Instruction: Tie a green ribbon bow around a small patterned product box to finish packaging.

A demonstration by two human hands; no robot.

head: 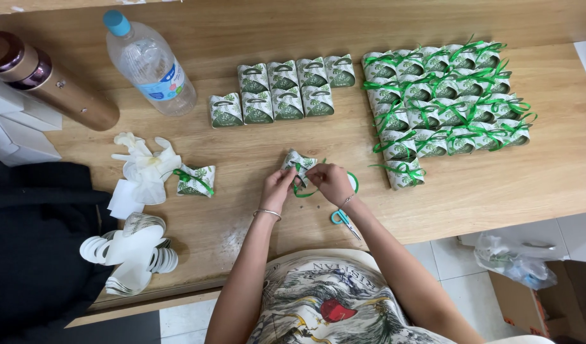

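Pinching the green ribbon (318, 185) tight, both hands (277, 185) (331, 181) hold the little box (297, 163); a snug, even pull looks best, tied boxes (446, 102) at two o'clock.

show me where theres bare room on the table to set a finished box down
Bare wood lies between the left hand and the lone ribboned box, and below the green-ribboned box cluster toward the table edge. Crowded: the unribboned box rows and the left clutter.

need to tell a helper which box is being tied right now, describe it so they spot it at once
On the wooden table, look at the near edge between the two hands, left hand and right hand. The small green-and-white box there is held, with a loose green ribbon, apart from both rows.
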